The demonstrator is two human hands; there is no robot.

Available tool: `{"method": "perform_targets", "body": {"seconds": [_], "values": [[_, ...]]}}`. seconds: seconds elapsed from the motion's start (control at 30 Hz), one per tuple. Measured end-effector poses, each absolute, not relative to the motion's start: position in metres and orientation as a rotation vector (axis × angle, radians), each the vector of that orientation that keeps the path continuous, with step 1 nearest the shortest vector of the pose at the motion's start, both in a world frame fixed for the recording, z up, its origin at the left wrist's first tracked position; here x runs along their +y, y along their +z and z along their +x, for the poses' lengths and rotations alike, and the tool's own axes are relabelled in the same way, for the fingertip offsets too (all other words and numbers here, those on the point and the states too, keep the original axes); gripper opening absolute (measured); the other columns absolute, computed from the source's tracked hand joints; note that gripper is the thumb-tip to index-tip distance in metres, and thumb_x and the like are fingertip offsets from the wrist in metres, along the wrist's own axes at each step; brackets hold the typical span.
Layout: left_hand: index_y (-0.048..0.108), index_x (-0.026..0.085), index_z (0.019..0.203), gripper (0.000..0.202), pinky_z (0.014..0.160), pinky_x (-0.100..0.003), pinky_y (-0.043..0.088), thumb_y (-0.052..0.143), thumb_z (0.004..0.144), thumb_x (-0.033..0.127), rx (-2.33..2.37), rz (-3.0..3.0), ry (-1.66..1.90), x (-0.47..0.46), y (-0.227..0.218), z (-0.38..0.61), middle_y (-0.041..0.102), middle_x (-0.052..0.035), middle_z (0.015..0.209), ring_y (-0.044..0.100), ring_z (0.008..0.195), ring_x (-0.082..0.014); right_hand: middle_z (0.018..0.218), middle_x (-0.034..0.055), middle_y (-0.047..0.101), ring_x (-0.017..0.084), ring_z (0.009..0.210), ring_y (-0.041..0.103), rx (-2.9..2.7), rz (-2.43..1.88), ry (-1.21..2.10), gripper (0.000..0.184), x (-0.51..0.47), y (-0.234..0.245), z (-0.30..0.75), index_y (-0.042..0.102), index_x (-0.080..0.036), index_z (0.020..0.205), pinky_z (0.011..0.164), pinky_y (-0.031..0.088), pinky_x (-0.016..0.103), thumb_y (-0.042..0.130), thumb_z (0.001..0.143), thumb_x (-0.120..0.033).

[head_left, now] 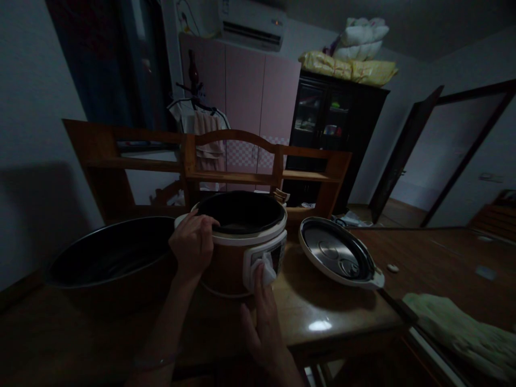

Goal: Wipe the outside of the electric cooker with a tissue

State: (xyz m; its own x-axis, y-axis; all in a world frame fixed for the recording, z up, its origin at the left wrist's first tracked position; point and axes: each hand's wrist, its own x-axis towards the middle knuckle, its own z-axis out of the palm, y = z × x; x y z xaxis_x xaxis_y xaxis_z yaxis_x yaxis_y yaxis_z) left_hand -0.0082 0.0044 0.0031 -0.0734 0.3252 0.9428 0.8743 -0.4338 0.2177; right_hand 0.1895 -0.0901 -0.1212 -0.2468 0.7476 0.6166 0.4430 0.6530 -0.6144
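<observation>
An orange and white electric cooker (229, 258) stands open on a wooden table (322, 306), its dark inner pot (242, 212) showing. My left hand (193, 244) grips the cooker's rim on its left side, fingers curled over the edge. My right hand (262, 317) presses a small white cloth (266, 269) against the cooker's white control panel. The cooker's lid (338, 252) lies upside down on the table to the right, its metal inner face up.
A large dark bowl (108, 258) sits left of the cooker. A wooden shelf rack (209, 161) stands behind it. A green cloth (463, 328) lies at the lower right. A dark cabinet (334, 123) and a doorway (443, 156) are further back.
</observation>
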Motion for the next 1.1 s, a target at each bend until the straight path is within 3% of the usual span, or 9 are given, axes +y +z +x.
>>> {"method": "perform_targets", "body": {"seconds": [0.17, 0.37, 0.47, 0.63, 0.9, 1.1], "values": [[0.072, 0.023, 0.084, 0.055, 0.113, -0.041, 0.043, 0.021, 0.104, 0.034, -1.294, -1.735, -1.537, 0.004, 0.003, -0.009, 0.075, -0.0042, 0.090, 0.070, 0.098, -0.0211, 0.171, 0.0034, 0.007, 0.029, 0.157, 0.009, -1.731, -0.918, 0.292, 0.075, -0.086, -0.127, 0.207, -0.004, -0.026, 0.163, 0.123, 0.028, 0.053, 0.040, 0.103, -0.031], [0.072, 0.022, 0.084, 0.054, 0.112, -0.041, 0.043, 0.023, 0.104, 0.033, -1.302, -1.733, -1.541, 0.005, 0.002, -0.008, 0.075, -0.0051, 0.092, 0.069, 0.101, -0.0222, 0.171, 0.0006, 0.000, 0.024, 0.157, -0.002, -1.424, -1.013, 0.448, 0.071, -0.064, -0.097, 0.236, -0.003, -0.026, 0.163, 0.127, 0.011, 0.054, 0.037, 0.106, -0.043], [0.072, 0.022, 0.083, 0.054, 0.111, -0.040, 0.044, 0.023, 0.104, 0.033, -1.298, -1.703, -1.551, 0.006, 0.001, -0.007, 0.075, -0.0052, 0.089, 0.069, 0.098, -0.0219, 0.171, 0.0003, 0.004, 0.024, 0.157, 0.001, -1.540, -0.945, 0.552, 0.073, -0.062, -0.090, 0.227, 0.001, -0.027, 0.163, 0.128, 0.012, 0.051, 0.041, 0.105, -0.046], [0.073, 0.022, 0.084, 0.054, 0.111, -0.040, 0.044, 0.024, 0.104, 0.032, -1.295, -1.711, -1.551, 0.005, 0.001, -0.006, 0.075, -0.0055, 0.089, 0.069, 0.097, -0.0218, 0.171, -0.0015, -0.003, 0.025, 0.157, -0.002, -1.594, -0.920, 0.559, 0.076, -0.070, -0.094, 0.201, -0.005, -0.027, 0.162, 0.128, 0.009, 0.052, 0.040, 0.105, -0.047], [0.073, 0.022, 0.085, 0.053, 0.112, -0.041, 0.042, 0.024, 0.104, 0.032, -1.308, -1.736, -1.555, 0.005, 0.002, -0.007, 0.075, -0.0055, 0.091, 0.068, 0.098, -0.0219, 0.171, 0.0029, 0.000, 0.028, 0.157, 0.005, -1.753, -0.969, 0.451, 0.077, -0.086, -0.101, 0.197, -0.005, -0.024, 0.163, 0.126, 0.019, 0.052, 0.041, 0.104, -0.041], [0.071, 0.021, 0.082, 0.050, 0.110, -0.041, 0.044, 0.027, 0.104, 0.031, -1.277, -1.709, -1.576, 0.006, 0.000, -0.007, 0.074, -0.0055, 0.088, 0.068, 0.096, -0.0222, 0.171, 0.0006, 0.003, 0.026, 0.157, 0.002, -1.615, -0.926, 0.497, 0.074, -0.084, -0.102, 0.207, -0.001, -0.026, 0.163, 0.127, 0.014, 0.053, 0.043, 0.105, -0.041]]}}
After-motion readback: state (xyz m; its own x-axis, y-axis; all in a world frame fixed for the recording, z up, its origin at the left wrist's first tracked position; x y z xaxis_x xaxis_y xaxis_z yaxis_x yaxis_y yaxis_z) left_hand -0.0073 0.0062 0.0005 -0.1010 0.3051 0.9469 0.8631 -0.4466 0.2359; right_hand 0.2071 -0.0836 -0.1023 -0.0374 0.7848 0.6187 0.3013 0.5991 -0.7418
